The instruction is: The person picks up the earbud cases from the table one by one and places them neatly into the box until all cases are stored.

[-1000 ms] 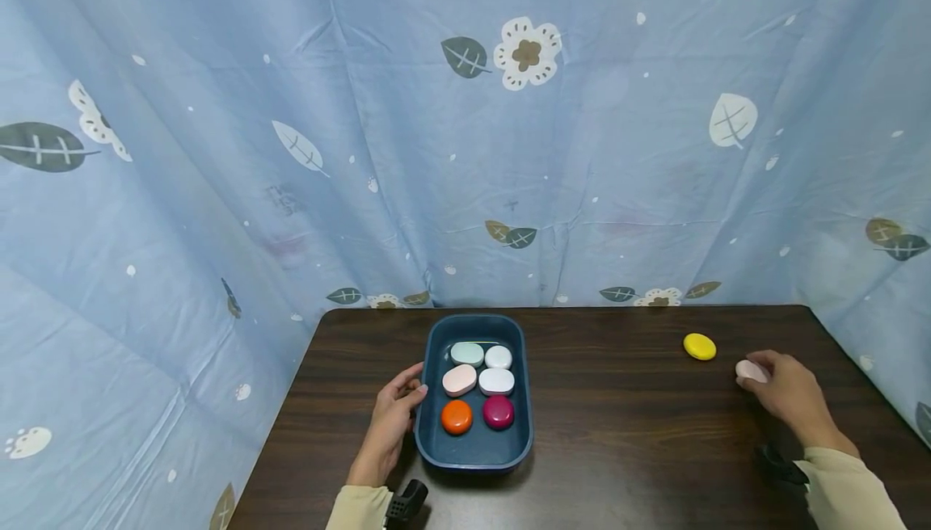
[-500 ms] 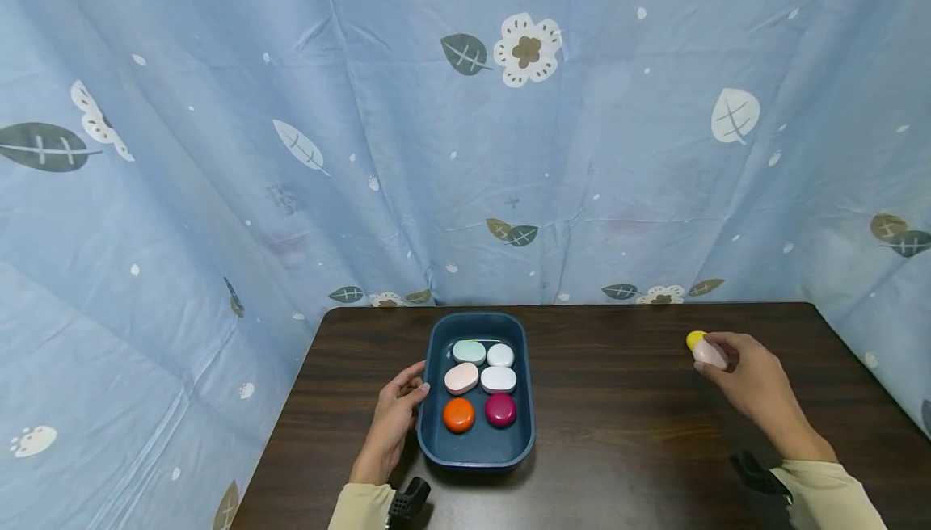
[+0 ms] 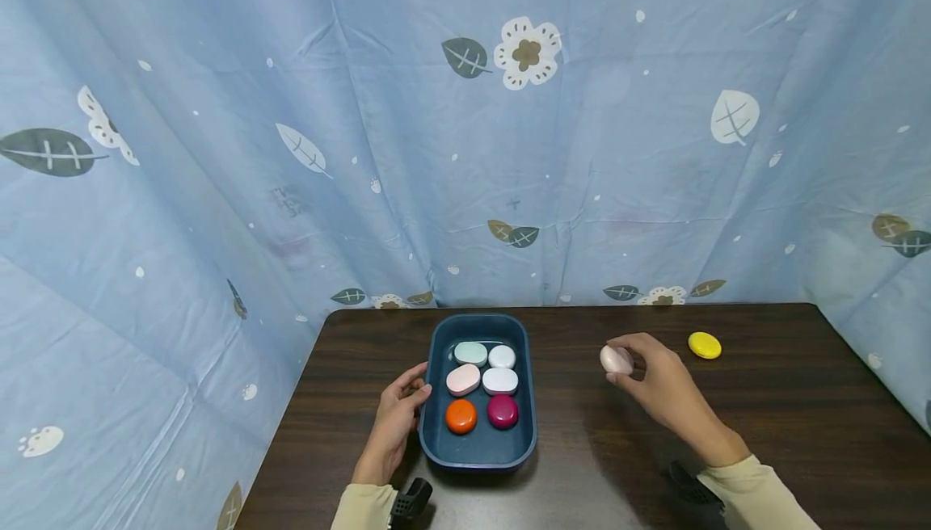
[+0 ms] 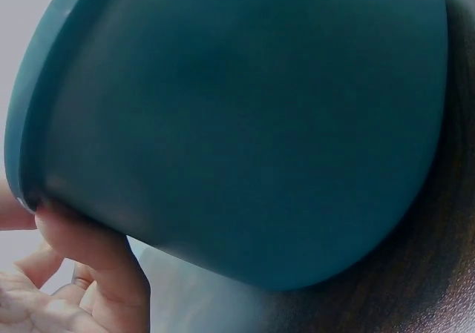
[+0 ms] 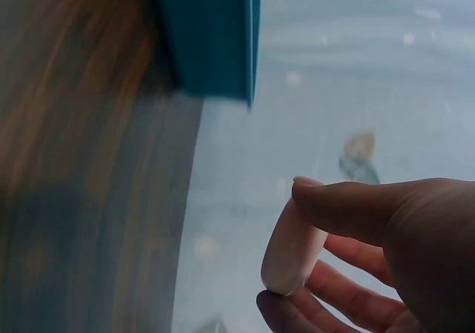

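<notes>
In the head view my right hand pinches a pale pink, smooth pill-shaped piece between thumb and fingertips, raised over the table right of the tray. The right wrist view shows this piece edge-on, its far end at a fingertip. My left hand grips the left side of a dark blue rectangular tray. Up close in the left wrist view, the thumb and fingers meet at the rim of the tray. Inside it lie several glossy pieces, including an orange round one and a magenta one.
A yellow round piece lies on the dark wood table, to the right of my right hand. Behind the table hangs a blue patterned curtain, which also runs along both sides.
My right hand has carried the pale pink piece leftward, past the yellow piece and towards the tray. The left hand keeps its hold on the tray.
</notes>
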Tool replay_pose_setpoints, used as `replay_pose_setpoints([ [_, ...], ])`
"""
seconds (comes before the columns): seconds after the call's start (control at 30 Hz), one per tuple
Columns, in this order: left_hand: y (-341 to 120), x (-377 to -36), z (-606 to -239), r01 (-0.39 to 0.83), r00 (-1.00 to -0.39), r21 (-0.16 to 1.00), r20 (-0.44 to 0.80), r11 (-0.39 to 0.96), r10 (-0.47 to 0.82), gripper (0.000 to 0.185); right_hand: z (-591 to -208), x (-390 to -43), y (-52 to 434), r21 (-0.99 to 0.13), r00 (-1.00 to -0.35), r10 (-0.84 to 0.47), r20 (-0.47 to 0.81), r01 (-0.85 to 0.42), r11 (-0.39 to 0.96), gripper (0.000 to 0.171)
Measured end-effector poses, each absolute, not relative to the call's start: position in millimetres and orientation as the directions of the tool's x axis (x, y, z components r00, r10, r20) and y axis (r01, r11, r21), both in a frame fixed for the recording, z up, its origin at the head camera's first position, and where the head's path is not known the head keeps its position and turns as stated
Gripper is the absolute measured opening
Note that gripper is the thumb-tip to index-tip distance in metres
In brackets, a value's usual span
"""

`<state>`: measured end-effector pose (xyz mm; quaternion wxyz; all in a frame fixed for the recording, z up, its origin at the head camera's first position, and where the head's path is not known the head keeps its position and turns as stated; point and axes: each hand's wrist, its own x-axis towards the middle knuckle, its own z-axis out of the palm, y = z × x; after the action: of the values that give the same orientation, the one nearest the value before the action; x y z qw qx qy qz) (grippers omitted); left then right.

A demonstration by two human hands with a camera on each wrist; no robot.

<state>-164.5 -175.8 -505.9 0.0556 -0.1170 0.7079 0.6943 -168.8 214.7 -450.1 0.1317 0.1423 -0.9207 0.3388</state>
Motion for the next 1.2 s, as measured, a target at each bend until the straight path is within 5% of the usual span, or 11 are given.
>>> replay_pose_setpoints([
  [0.5,-173.4,-164.2,-503.6,-0.247,-0.966,0.969,-0.244,0.019,-0.084,0.045,-454.6,-163.0,126.9,-0.610,-0.835,-0.388,0.390,-0.550,0.571,0.042],
  [1.2,-173.2,-163.4,-501.1,-0.250,-0.965,0.968,-0.248,0.008,-0.084,0.045,-456.5,-155.9,62.1,-0.646,-0.742,-0.658,0.127,-0.565,0.513,0.038],
])
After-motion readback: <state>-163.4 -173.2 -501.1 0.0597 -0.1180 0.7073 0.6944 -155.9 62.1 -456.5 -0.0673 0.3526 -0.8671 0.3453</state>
